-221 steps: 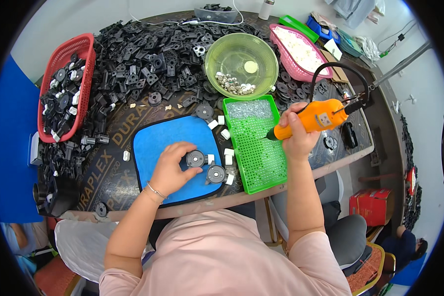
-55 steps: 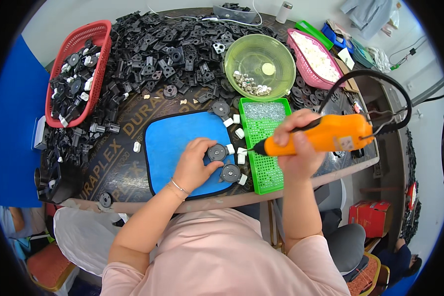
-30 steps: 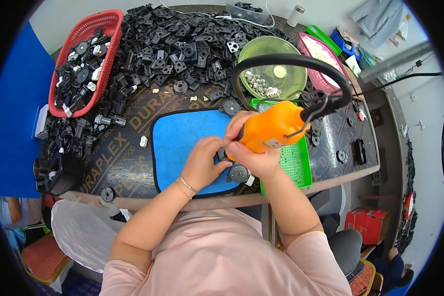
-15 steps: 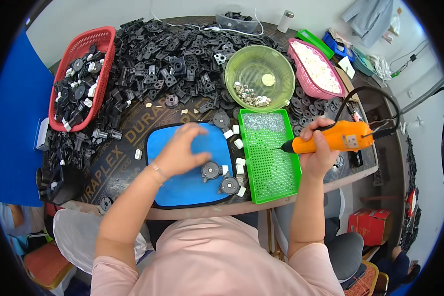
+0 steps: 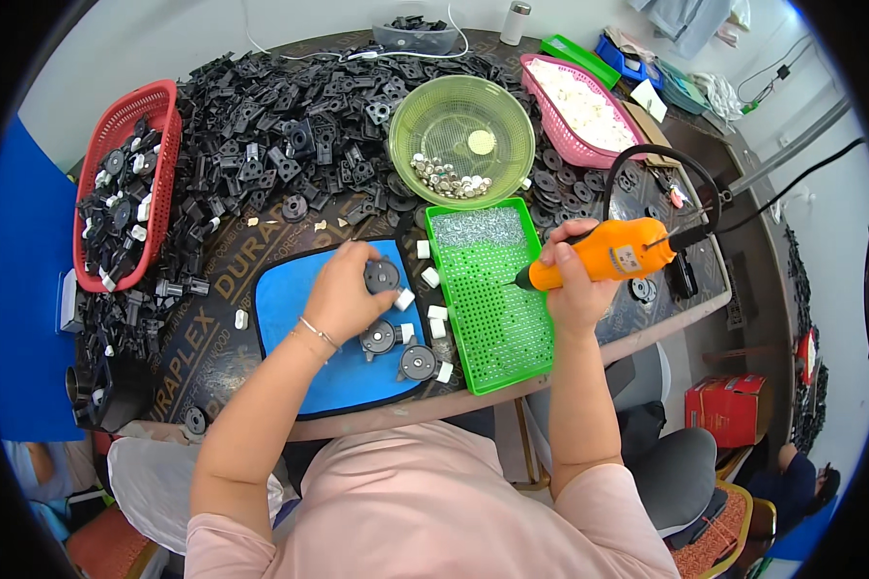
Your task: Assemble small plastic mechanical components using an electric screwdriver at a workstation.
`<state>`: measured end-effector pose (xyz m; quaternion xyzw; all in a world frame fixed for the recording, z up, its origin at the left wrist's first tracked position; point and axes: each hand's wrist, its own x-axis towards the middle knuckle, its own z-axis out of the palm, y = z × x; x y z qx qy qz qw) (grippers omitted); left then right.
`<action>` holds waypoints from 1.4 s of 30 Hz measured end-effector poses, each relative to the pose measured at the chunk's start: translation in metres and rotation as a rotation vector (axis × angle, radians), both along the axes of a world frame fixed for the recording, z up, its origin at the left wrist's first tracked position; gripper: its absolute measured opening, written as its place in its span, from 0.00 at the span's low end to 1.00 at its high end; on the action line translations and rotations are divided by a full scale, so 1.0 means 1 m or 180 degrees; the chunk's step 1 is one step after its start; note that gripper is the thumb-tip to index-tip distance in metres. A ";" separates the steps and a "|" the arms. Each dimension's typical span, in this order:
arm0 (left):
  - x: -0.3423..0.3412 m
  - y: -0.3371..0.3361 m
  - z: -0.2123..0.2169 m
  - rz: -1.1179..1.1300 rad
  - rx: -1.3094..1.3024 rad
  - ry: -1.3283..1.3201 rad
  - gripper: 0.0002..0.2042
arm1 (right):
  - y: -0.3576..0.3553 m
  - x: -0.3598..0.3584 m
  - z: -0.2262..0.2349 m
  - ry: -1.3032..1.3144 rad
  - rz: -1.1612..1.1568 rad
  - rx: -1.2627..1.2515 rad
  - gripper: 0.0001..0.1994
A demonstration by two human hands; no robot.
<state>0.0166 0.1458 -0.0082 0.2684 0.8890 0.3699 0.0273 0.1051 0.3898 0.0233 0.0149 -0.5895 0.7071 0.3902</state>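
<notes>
My left hand (image 5: pixel 343 292) is closed round the rim of a round black plastic part with a white tab (image 5: pixel 382 276), over the upper right of a blue mat (image 5: pixel 285 318). Just below it on the mat lie two similar parts: one black disc (image 5: pixel 378 337) near my fingers and another disc (image 5: pixel 418 362) by the mat's right edge, each with a white tab. My right hand (image 5: pixel 577 280) grips an orange electric screwdriver (image 5: pixel 608 257). Its dark tip points left over a green perforated tray (image 5: pixel 497 374), which has small silvery screws (image 5: pixel 475 228) heaped at its far end.
Loose white pieces (image 5: pixel 437 321) lie between mat and tray. Behind them stands a green-yellow basket (image 5: pixel 462 106) with metal caps. A large pile of black parts (image 5: pixel 290 125) covers the back, between a red basket (image 5: pixel 171 145) and a pink basket (image 5: pixel 570 145). The screwdriver's cable (image 5: pixel 661 150) arches to the right.
My left hand has closed on the black round part from the mat's far right corner and brought it nearer. The view has shifted; the screwdriver stays over the tray.
</notes>
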 end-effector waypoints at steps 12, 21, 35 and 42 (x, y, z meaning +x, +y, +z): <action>0.014 -0.005 -0.010 -0.0054 0.0301 -0.0592 0.23 | -0.001 -0.005 -0.004 -0.0091 0.0035 0.0080 0.11; 0.021 -0.004 -0.032 0.0177 0.0709 -0.0517 0.25 | -0.039 -0.005 0.033 0.0424 0.0628 -0.0229 0.10; 0.019 -0.006 -0.030 0.0104 0.0728 -0.0173 0.22 | -0.107 -0.040 0.015 0.0135 0.1335 0.0291 0.11; 0.018 -0.006 -0.030 0.0103 0.0655 -0.0374 0.22 | -0.116 -0.041 0.013 -0.0145 0.1410 0.0199 0.09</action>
